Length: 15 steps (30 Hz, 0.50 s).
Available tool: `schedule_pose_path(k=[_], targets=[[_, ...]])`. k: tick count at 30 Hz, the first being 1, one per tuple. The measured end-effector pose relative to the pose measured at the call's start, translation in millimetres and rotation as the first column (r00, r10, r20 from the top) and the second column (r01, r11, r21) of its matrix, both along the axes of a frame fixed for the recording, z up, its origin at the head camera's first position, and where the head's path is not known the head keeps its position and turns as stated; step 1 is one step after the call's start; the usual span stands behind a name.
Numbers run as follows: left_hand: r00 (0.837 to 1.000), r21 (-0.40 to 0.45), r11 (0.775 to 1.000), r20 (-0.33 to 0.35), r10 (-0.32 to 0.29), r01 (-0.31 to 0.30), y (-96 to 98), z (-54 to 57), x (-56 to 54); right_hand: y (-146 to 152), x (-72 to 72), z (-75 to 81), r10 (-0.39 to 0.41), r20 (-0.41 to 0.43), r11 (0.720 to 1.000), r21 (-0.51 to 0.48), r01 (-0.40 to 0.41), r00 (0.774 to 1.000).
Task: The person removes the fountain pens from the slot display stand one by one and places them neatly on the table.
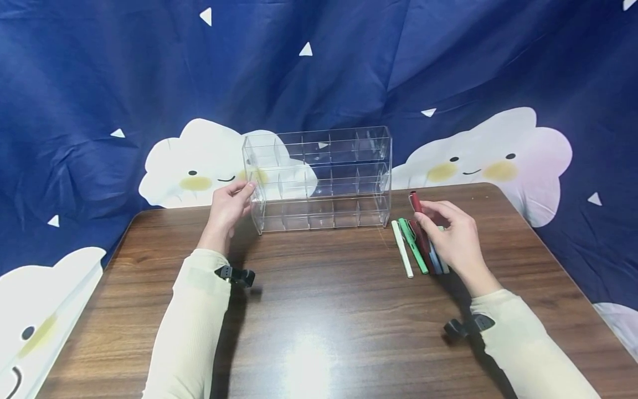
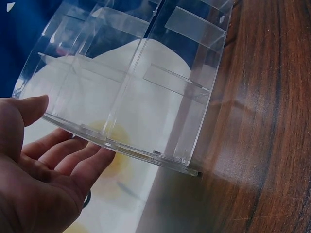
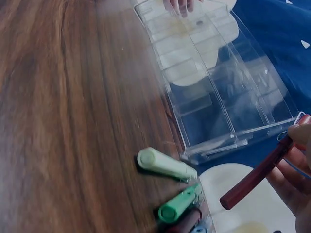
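A clear acrylic organizer [image 1: 319, 197] with three tiers of small compartments stands at the back of the table. My left hand [image 1: 230, 208] grips its left side; in the left wrist view, the fingers [image 2: 99, 162] touch the outer side panel, with the thumb by its edge. Between thumb and fingers, my right hand [image 1: 454, 233] pinches a red pen [image 3: 257, 178] with a clip, held tilted above the other pens. Below that hand lies a row of pens: a pale green one [image 1: 402, 249], a green one [image 1: 413, 246], a dark red one [image 1: 421, 244] and a blue one, partly hidden.
The wooden table [image 1: 299, 288] runs up to a blue curtain [image 1: 279, 61] printed with white clouds, close behind the organizer. The pen row lies just right of the organizer's front corner. Each wrist carries a small black camera [image 1: 240, 275].
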<state>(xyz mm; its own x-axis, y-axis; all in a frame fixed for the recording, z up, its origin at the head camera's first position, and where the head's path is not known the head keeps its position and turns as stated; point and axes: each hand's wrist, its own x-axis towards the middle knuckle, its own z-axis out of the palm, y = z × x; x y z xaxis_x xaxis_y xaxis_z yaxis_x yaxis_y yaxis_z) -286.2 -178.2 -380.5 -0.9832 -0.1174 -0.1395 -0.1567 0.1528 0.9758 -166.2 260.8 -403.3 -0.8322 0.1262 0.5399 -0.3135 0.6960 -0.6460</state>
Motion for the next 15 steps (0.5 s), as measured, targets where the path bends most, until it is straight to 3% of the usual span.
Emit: schedule_pose_path(k=[15], targets=[[1.000,0.005,1.000,0.007,-0.006,0.005,0.0,0.6,0.3,35.0,7.7,-1.3,-0.120,0.055,0.993,0.029,0.119,0.991]])
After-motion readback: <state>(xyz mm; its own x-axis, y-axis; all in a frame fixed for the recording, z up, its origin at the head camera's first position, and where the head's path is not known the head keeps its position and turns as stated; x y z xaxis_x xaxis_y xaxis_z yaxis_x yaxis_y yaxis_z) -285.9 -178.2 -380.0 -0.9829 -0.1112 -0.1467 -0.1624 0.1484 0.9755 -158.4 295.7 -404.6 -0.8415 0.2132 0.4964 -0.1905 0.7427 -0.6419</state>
